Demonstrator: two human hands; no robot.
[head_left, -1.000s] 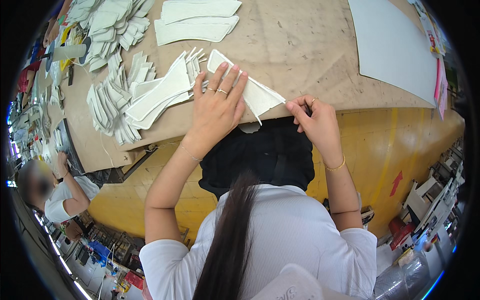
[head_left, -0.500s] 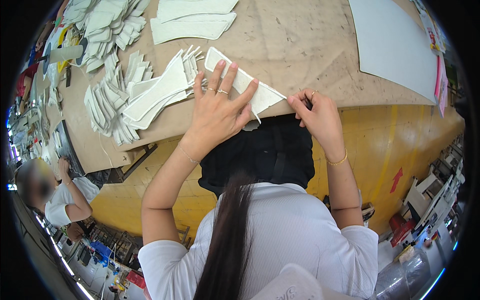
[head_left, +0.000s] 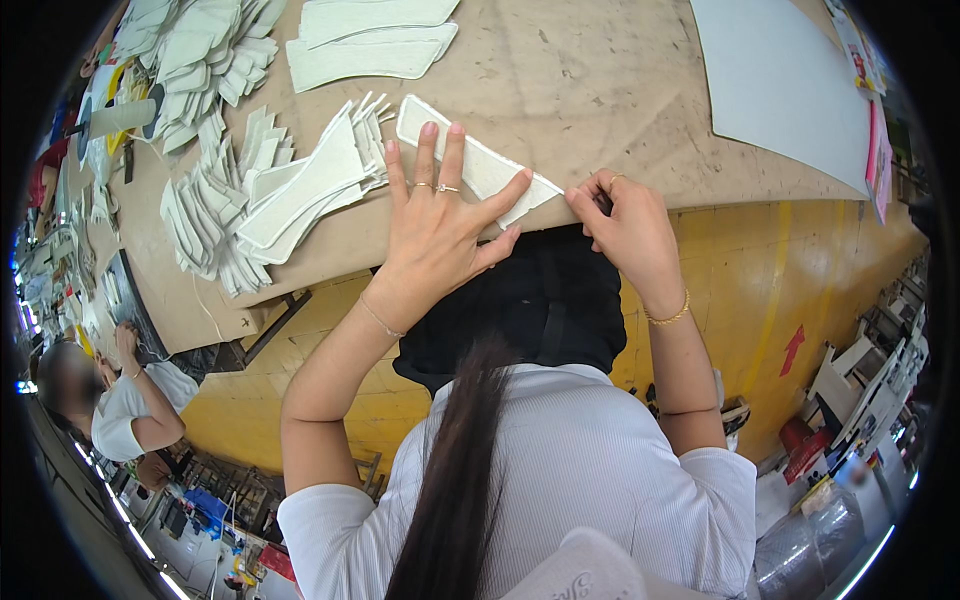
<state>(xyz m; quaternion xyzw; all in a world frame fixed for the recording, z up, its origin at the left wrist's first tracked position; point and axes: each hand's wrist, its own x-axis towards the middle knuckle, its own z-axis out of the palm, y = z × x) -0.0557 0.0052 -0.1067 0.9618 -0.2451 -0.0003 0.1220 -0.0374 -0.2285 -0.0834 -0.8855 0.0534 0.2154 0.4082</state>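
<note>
Under my left hand [head_left: 437, 215] lies a pale greenish-white fabric piece [head_left: 490, 170] with a raised, stitched-looking border. My left fingers are spread over it, flat, holding nothing; they cover part of its left side. The piece narrows to a point on the right. Just beyond that tip is my right hand [head_left: 625, 225], its thumb and fingers pinched together. A small dark object shows inside the right fingers, too hidden to name. Left of my left hand, a fanned stack of similar pieces [head_left: 310, 195] sits close to the table's front edge.
The brown-covered table [head_left: 600, 110] ends right in front of me. More pieces are heaped at the far left [head_left: 205, 50], and two lie flat at the back [head_left: 370, 55]. A large pale sheet [head_left: 780, 90] covers the right. Another person [head_left: 140, 400] works at lower left.
My right fingertips, earlier at the piece's tip, are now slightly off it. A thin strip end that hung below the piece no longer shows. The left hand stays spread, its thumb shifted right.
</note>
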